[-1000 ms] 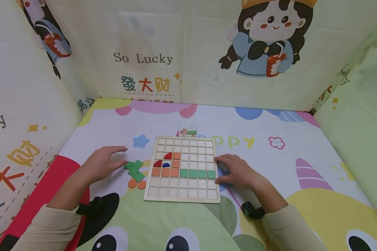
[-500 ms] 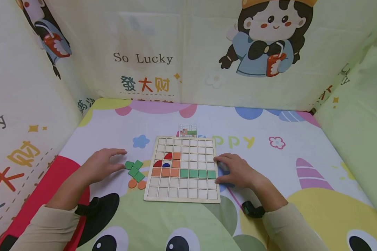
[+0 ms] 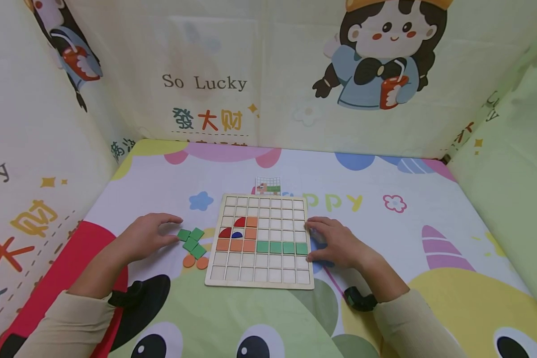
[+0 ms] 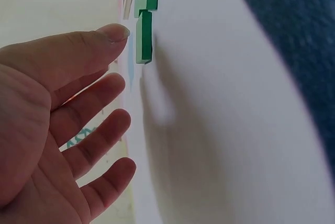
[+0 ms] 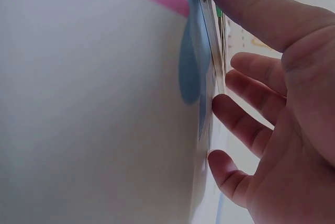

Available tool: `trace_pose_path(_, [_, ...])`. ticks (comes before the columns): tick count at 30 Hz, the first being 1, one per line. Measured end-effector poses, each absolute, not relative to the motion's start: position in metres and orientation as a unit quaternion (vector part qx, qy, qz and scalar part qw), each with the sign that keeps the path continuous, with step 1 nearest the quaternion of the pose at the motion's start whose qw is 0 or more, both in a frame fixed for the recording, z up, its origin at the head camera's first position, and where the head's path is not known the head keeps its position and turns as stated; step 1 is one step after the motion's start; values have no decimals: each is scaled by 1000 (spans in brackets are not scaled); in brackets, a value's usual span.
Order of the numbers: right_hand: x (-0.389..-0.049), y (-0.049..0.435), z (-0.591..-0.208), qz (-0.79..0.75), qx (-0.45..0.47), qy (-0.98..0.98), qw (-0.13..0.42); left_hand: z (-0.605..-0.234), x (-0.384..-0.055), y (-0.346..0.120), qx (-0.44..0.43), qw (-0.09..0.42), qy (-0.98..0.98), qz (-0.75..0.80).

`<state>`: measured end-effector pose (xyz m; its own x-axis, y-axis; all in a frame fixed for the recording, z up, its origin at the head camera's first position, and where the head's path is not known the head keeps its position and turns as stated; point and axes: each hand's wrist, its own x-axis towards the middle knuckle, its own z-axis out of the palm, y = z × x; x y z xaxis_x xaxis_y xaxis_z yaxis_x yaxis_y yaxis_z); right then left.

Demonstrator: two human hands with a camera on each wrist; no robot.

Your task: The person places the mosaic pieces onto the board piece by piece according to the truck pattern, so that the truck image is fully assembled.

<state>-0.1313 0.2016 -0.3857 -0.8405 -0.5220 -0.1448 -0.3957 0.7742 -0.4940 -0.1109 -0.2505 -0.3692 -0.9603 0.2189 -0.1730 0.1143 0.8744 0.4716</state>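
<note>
A square wooden grid board [image 3: 259, 285] lies flat in the middle of the table. Set in its cells are orange squares [image 3: 235, 245], red quarter-rounds [image 3: 240, 222], a blue half-round [image 3: 237, 235] and a row of green squares [image 3: 275, 247]. My left hand [image 3: 145, 236] rests left of the loose green tiles [image 3: 191, 243], its thumb close to the nearest one; the left wrist view shows nothing in its relaxed fingers [image 4: 102, 135]. At the board's right edge, my right hand [image 3: 340, 243] has its thumb and fingertips touching or nearly touching the rim; contact is hard to tell.
Two round orange discs [image 3: 189, 261] lie just below the loose green tiles. Behind the board stands or lies a small picture card [image 3: 268, 185] with a gridded coloured pattern. A printed cloth covers the table, and printed fabric walls [image 3: 286, 124] enclose the back and sides.
My left hand has shifted very slightly, its thumb lower beside the green tiles. The right hand, board and tiles stay practically still.
</note>
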Motion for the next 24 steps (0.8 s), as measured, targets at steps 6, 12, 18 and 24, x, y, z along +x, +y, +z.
trace_pose_path(6, [-133,202,-386,-231,-256,928,139,-371,-112,-250,93,106,960,241])
trace_pose_path(12, [-133,202,-386,-222,-264,928,144,-372,-111,-248,97,111,958,244])
trace_pose_path(18, [-133,203,-385,-217,-262,928,149,-373,-111,-249,92,128,958,238])
trace_pose_path(24, [-134,203,-386,-213,-265,929,150,-375,-112,-249,91,136,958,235])
